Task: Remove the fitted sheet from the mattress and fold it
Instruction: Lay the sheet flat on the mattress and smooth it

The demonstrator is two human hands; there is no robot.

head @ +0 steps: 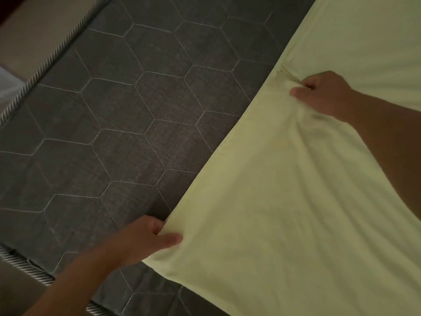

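The pale yellow fitted sheet (284,201) covers the right half of the view, its edge running diagonally from upper right to lower middle. The dark grey mattress (114,110), quilted in hexagons, lies bare to the left of that edge. My left hand (148,238) pinches the sheet's edge near the bottom, thumb on top of the fabric. My right hand (323,94) grips a gathered bunch of the sheet's edge farther up, and folds radiate from its fist.
Twisted silver cord piping (45,65) runs along the mattress's far left edge, and more piping (25,263) along the near edge at lower left. Beyond the far piping a beige surface (34,26) shows at the upper left.
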